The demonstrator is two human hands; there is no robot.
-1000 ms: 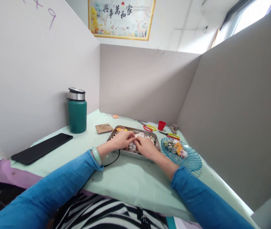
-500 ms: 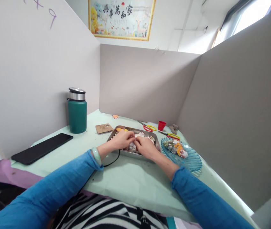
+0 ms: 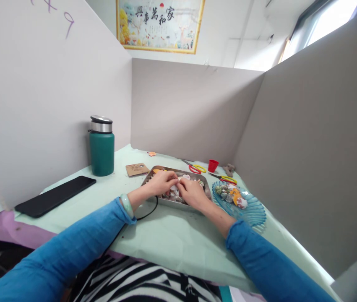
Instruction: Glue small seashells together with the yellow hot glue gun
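Bg: wall w/ framed pic (image 3: pixel 161 26) above a grey partition (image 3: pixel 194 105); worktop (image 3: pixel 172 235) in front has a pale green cover. Metal tray (image 3: pixel 178 204) sits mid-worktop, w/ shell-like pieces (image 3: pixel 174 194), mostly white, inside it. L hand (image 3: pixel 163 181) & R hand (image 3: pixel 193 193) both over tray, fingertips meeting or nearly so above the pieces. Grip: fingers bent in on both; can't tell if either pinches something, fingertip area too small & partly hidden. Bangle (image 3: pixel 128 204) on L wrist; blue sleeves on both arms.

R of tray, just beside: blue ribbed plate (image 3: pixel 256 212) w/ orange, white & greyish pieces (image 3: pixel 233 195) on it. Behind tray/plate: 2 scissors, 1 pair (image 3: pixel 197 168) near a red cup (image 3: pixel 213 165), other pair (image 3: pixel 225 178) by plate rim. L side: brown card (image 3: pixel 136 169) near tray corner, green bottle (image 3: pixel 102 153) upright w/ silver/black top, flat black object (image 3: pixel 55 196) lying nearer the person.
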